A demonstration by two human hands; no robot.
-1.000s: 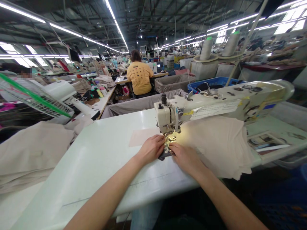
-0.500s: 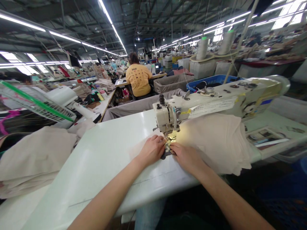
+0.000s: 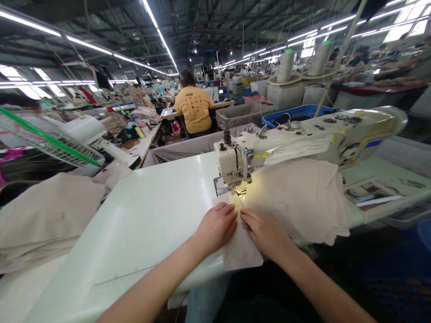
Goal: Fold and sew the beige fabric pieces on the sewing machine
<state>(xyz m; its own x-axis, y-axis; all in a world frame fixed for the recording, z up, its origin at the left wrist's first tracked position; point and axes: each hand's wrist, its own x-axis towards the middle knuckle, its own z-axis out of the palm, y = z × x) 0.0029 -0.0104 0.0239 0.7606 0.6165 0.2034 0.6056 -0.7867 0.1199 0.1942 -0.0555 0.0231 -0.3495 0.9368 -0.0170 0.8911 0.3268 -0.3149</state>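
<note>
A small beige fabric piece (image 3: 241,253) lies under the sewing machine head (image 3: 232,163), its lower end hanging over the table's front edge. My left hand (image 3: 217,226) is closed on the left side of this piece, fingertips just in front of the lit presser foot (image 3: 240,192). Opposite it, my right hand (image 3: 266,231) pinches the piece's right side, thumb and forefinger together. A small metallic glint shows under the right fingers; what it is I cannot make out. Just right of the needle area, a stack of beige fabric pieces (image 3: 299,197) lies against the machine.
More beige fabric (image 3: 50,220) is piled at the left. A white fan (image 3: 90,134) and a green-edged wire rack (image 3: 54,139) stand behind it. A blue basket (image 3: 303,114) sits behind the machine. A co-worker in a yellow shirt (image 3: 193,110) sits farther ahead.
Both hands have drawn slightly back toward me from the presser foot. The fabric piece now shows between and below them, over the table edge, where bare tabletop was visible before.
</note>
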